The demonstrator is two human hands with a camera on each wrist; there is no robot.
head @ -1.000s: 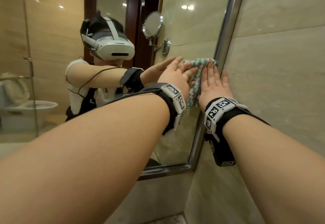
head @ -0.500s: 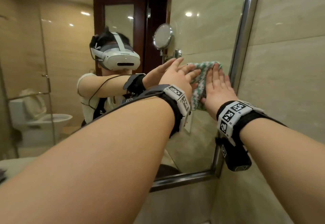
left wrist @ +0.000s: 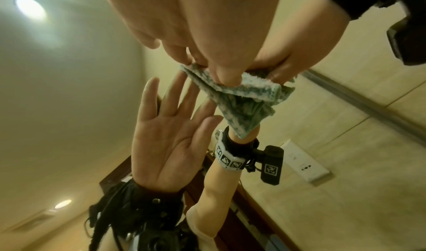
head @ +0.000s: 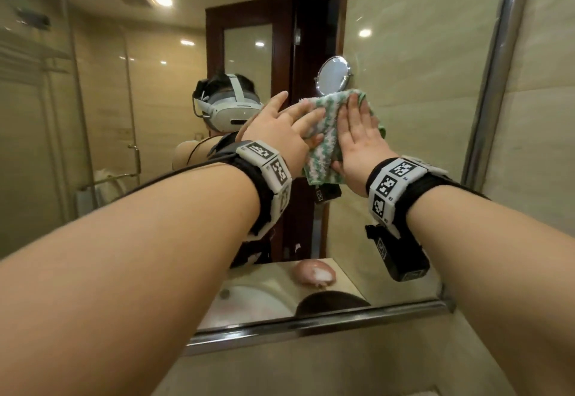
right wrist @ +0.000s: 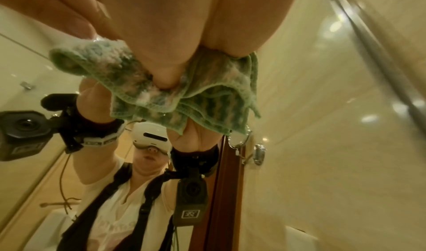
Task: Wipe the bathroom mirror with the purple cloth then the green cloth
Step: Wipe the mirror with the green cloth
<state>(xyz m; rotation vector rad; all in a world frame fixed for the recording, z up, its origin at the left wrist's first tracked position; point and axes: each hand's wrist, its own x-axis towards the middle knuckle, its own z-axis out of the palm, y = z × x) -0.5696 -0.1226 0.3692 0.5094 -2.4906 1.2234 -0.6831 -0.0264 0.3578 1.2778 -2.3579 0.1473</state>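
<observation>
A green and white cloth (head: pixel 325 143) lies flat against the bathroom mirror (head: pixel 420 153). My right hand (head: pixel 357 134) presses it with a flat palm and straight fingers. My left hand (head: pixel 280 134) lies beside it, straight fingers resting on the cloth's left edge. In the left wrist view, the left hand's fingertips (left wrist: pixel 221 76) push on the folded cloth (left wrist: pixel 242 98). From the right wrist, the right hand (right wrist: pixel 175 45) covers the cloth (right wrist: pixel 207 100), whose lower folds hang free. A pinkish-purple bundle (head: pixel 314 272) shows in the reflection, lying on the counter.
The mirror's chrome frame runs down the right (head: pixel 494 109) and along the bottom (head: pixel 311 324). Beige tiled wall (head: pixel 544 146) lies beyond it. The glass reflects a round magnifying mirror (head: pixel 333 76), a sink (head: pixel 249 302), a dark door and me in a headset.
Both hands have slid the cloth leftward across the glass, from the right frame edge to well inside the mirror. Both palms stay flat on it.
</observation>
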